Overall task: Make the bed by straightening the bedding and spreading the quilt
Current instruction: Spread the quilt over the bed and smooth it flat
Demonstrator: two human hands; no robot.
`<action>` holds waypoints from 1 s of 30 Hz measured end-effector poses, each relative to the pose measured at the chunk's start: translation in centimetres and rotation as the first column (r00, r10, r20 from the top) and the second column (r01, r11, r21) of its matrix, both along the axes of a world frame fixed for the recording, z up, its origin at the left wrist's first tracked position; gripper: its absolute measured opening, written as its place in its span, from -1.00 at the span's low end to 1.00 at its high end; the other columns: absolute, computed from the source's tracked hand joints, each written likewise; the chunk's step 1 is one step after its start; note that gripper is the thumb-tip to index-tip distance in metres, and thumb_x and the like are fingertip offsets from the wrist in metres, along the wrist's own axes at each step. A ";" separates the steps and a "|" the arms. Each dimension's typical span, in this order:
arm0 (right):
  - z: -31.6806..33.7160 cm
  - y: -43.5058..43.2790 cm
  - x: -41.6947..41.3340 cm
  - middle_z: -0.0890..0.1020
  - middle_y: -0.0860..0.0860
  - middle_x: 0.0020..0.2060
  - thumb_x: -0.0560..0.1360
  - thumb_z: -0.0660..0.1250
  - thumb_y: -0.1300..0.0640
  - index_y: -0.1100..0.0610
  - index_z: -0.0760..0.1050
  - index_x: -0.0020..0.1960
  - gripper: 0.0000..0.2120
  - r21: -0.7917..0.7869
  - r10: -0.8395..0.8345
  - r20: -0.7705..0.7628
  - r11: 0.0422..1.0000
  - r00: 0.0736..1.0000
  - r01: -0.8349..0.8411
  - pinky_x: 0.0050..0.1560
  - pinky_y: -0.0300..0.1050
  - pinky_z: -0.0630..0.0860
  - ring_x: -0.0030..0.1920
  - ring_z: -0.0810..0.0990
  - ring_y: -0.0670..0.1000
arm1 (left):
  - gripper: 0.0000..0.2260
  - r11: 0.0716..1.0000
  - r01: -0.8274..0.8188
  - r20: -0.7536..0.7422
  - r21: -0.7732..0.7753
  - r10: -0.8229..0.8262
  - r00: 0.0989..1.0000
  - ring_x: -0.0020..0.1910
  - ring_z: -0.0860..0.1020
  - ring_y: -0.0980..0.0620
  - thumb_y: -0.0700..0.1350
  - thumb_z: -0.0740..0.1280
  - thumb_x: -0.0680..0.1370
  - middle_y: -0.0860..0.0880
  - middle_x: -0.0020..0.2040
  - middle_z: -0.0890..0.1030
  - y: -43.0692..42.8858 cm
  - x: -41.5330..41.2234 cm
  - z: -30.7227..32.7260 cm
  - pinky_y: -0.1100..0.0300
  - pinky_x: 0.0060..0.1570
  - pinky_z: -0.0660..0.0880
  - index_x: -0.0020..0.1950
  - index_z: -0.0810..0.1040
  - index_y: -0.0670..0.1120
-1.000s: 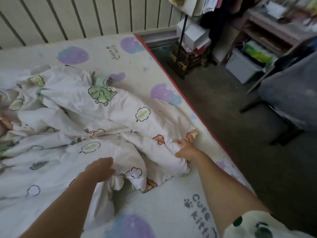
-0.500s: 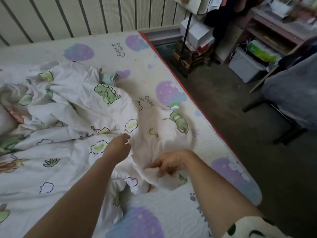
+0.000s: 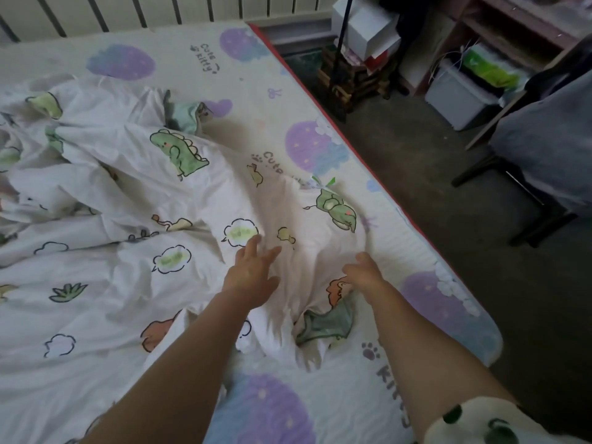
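The grip of the right hand (image 3: pixel 362 272) looks clamped on the quilt (image 3: pixel 128 187) edge, though blur hides the fingers. The left hand (image 3: pixel 253 270) rests flat on it, fingers apart. The quilt lies crumpled across the left of the bed (image 3: pixel 320 395).

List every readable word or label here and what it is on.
"Cute kitty": bed sheet, far end.
"Cute": sheet mid-bed, the rest under the quilt.
"Kitty": sheet, nearest the camera.
Quilt speech bubbles: too blurred to read.
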State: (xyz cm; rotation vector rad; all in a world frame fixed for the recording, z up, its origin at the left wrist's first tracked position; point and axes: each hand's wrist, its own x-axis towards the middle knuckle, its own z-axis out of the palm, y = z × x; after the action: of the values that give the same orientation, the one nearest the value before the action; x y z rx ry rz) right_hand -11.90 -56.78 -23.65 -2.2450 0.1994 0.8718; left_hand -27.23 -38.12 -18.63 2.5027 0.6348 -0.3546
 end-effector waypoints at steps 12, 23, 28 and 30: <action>-2.1 0.9 1.9 0.66 0.25 -0.04 0.20 0.45 0.20 0.28 0.57 0.10 -0.54 0.302 -0.380 -0.406 0.802 0.831 0.515 0.02 0.22 0.58 -0.07 0.66 0.24 | -0.53 0.994 -0.087 -0.004 -0.065 0.087 0.996 0.19 0.46 -0.20 -0.27 0.17 0.54 -0.16 0.22 0.39 0.2 -1.2 -1.9 0.09 0.21 0.38 0.43 0.37 0.01; 15.6 0.0 3.2 0.61 0.25 0.02 0.47 0.18 0.33 0.22 0.46 0.23 -0.66 0.694 -0.251 -0.277 0.615 0.927 0.374 -0.12 -0.03 0.55 -0.12 0.64 0.16 | -0.68 0.993 -0.093 0.099 -0.073 0.100 0.990 0.08 0.51 -0.17 -0.26 0.19 0.48 -0.14 0.06 0.49 -1.5 -1.0 10.7 0.12 0.02 0.40 0.18 0.53 -0.05; 20.7 -0.8 7.5 0.56 0.27 0.05 0.31 0.20 0.38 0.18 0.48 0.22 -0.51 0.713 -0.153 -0.219 0.649 0.964 0.265 -0.04 0.08 0.45 -0.04 0.54 0.22 | -0.71 0.977 -0.213 0.087 -0.033 0.215 0.973 0.09 0.52 -0.17 -0.26 0.19 0.46 -0.13 0.09 0.54 -3.2 2.2 14.7 0.18 -0.07 0.36 0.13 0.54 -0.09; 21.8 -1.1 9.4 0.56 0.26 0.07 0.25 0.22 0.36 0.12 0.50 0.21 -0.47 0.704 -0.083 -0.209 0.679 0.974 0.209 0.00 0.16 0.41 -0.03 0.53 0.24 | -0.73 0.959 -0.283 0.089 -0.023 0.284 0.955 0.06 0.52 -0.18 -0.26 0.18 0.46 -0.15 0.07 0.55 -4.3 3.1 15.5 0.18 -0.12 0.35 0.10 0.54 -0.11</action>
State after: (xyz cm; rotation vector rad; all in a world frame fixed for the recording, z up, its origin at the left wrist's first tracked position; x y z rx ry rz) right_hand -2.47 -57.87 -1.85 -1.3900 0.0801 0.8502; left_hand -24.10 -42.42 -3.14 2.3584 0.9369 -0.1345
